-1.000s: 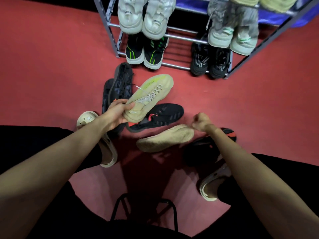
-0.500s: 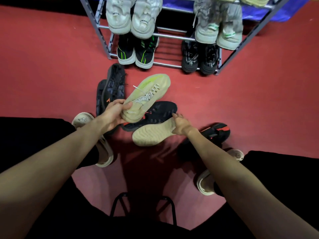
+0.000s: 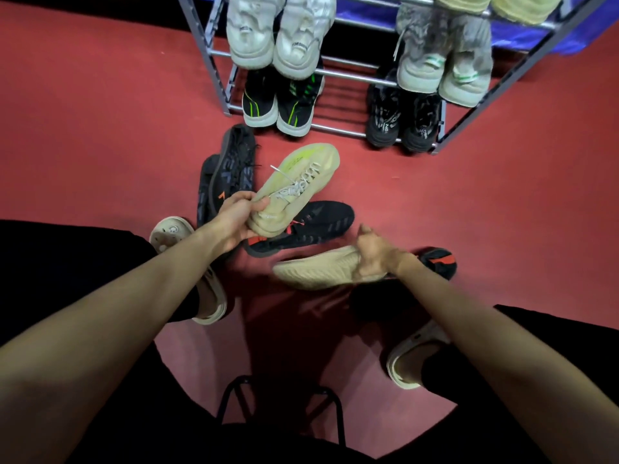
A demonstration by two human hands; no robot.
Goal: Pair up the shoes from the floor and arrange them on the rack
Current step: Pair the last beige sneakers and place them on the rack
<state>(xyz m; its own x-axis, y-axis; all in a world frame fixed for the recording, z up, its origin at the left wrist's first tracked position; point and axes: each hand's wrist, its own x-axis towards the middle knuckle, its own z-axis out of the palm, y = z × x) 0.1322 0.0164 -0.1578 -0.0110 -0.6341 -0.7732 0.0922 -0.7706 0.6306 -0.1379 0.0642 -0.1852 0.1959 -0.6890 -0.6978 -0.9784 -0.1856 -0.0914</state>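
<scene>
rack [image 3: 355, 80]: far centre, four pairs seated, gap between the bottom pairs
step: judged pairing the beige sneakers, both in hand
next: likely turn second shoe upright, match toes, carry both to rack
beige sneaker [image 3: 298, 185]: raised, centre, laces up
second beige sneaker [image 3: 315, 271]: near right, sole showing
left hand [image 3: 234, 222]: fingers wrapped around heel
right hand [image 3: 371, 252]: fingers clenched on heel end

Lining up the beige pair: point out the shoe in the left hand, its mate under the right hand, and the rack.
Laced beige shoe [image 3: 298, 182]: head view, on its laces.
Sole-up beige shoe [image 3: 311, 272]: head view, on its sole.
Rack [image 3: 351, 77]: head view, on a front rail.
</scene>
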